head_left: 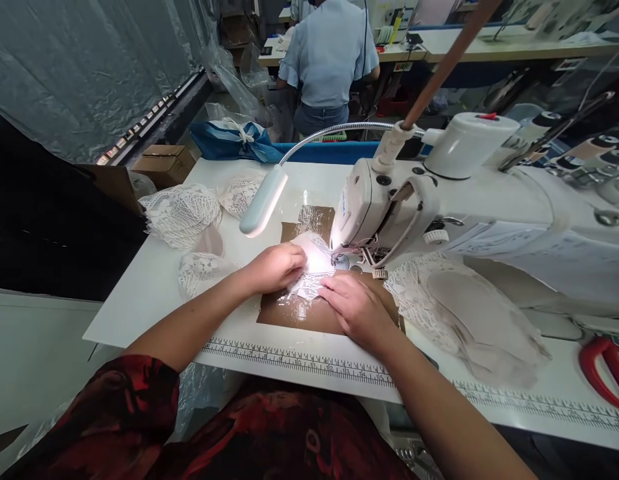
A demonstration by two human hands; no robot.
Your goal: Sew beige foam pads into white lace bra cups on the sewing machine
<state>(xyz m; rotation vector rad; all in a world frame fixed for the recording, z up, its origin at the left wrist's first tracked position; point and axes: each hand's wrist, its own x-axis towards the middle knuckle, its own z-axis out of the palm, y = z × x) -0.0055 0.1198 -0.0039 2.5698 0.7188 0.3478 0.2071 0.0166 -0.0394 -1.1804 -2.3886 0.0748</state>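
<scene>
A white lace bra cup (317, 257) lies under the needle area of a white sewing machine (359, 200), brightly lit. My left hand (277, 268) has its fingers curled and closed on the cup's left edge. My right hand (359, 310) rests lower right, fingers stretched out, with the fingertips on the lace near its lower edge. Brown taped sheeting (279, 313) covers the table beneath the cup and both hands. The machine's head hides part of the cup's right side.
Several lace cups (184, 213) lie on the left of the white table (124, 313); a pile of lace pieces (469, 307) lies right. A lamp (264, 200) hangs over the table. Red-handled scissors (607, 370) lie far right. A ruler strip (299, 360) lines the front edge. A person (329, 60) sits ahead.
</scene>
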